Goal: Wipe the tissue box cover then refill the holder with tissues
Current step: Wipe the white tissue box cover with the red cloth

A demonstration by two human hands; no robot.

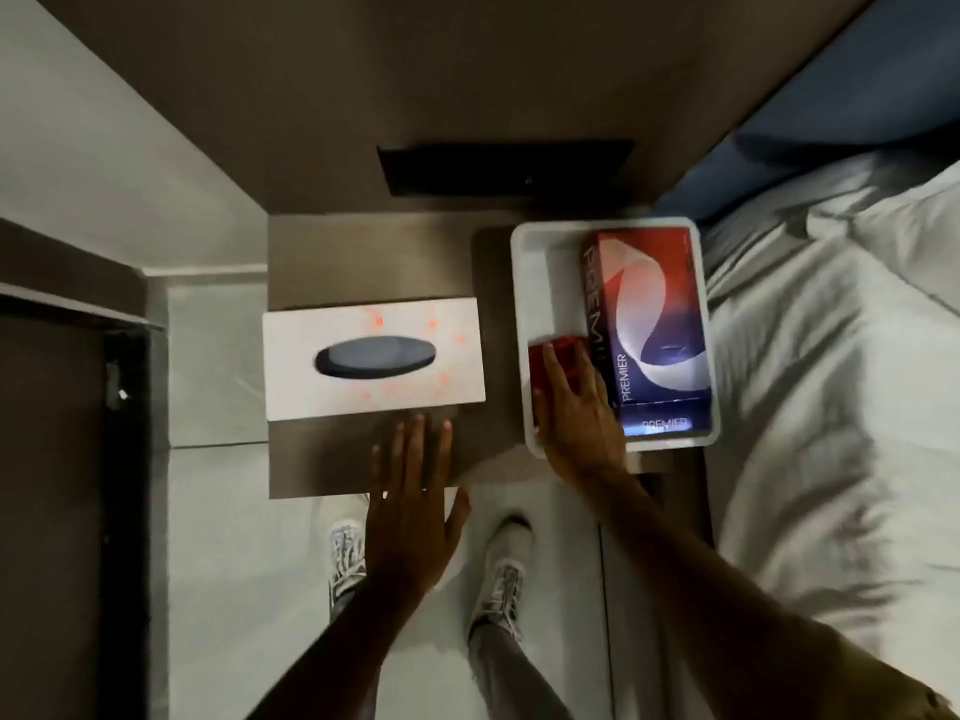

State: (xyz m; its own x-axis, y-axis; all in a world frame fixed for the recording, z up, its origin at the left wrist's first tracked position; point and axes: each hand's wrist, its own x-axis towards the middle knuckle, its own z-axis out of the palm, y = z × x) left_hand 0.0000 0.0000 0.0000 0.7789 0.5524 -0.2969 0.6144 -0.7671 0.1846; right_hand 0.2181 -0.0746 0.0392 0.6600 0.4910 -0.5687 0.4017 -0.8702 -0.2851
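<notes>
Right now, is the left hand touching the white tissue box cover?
No, the left hand hovers open just in front of the white tissue box cover, with bare table showing between its fingertips and the cover's edge.

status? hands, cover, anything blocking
Left hand open, flat near white tissue box cover. Right hand reaching red cloth in white tray; grip unclear. Cover stained; nothing blocking.

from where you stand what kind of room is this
Most likely a bedroom, perhaps a hotel room. A bed with rumpled white bedding lies along the right, and beside it a small bedside table carries a white tissue box cover and a white tray holding a boxed tissue pack.
</notes>
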